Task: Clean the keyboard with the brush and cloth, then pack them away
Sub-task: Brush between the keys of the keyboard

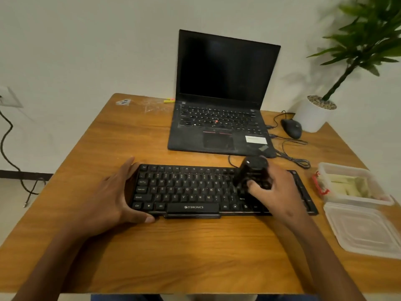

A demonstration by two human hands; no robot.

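fingers [258, 184] of right hand [275, 190] grip brush [249, 170] over keyboard [184, 190].

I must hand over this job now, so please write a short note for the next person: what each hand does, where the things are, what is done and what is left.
Left hand: open, steadying the left end of the keyboard, thumb at its front edge.
Right hand: fingers grip the black brush, set on the keys right of centre.
Plastic box stands open at the table's right edge, pale cloth inside; its lid lies in front of it.
Done: brushing is in progress; how far cannot be told.
Left: finish brushing, wipe with the cloth, pack both into the box, close the lid.
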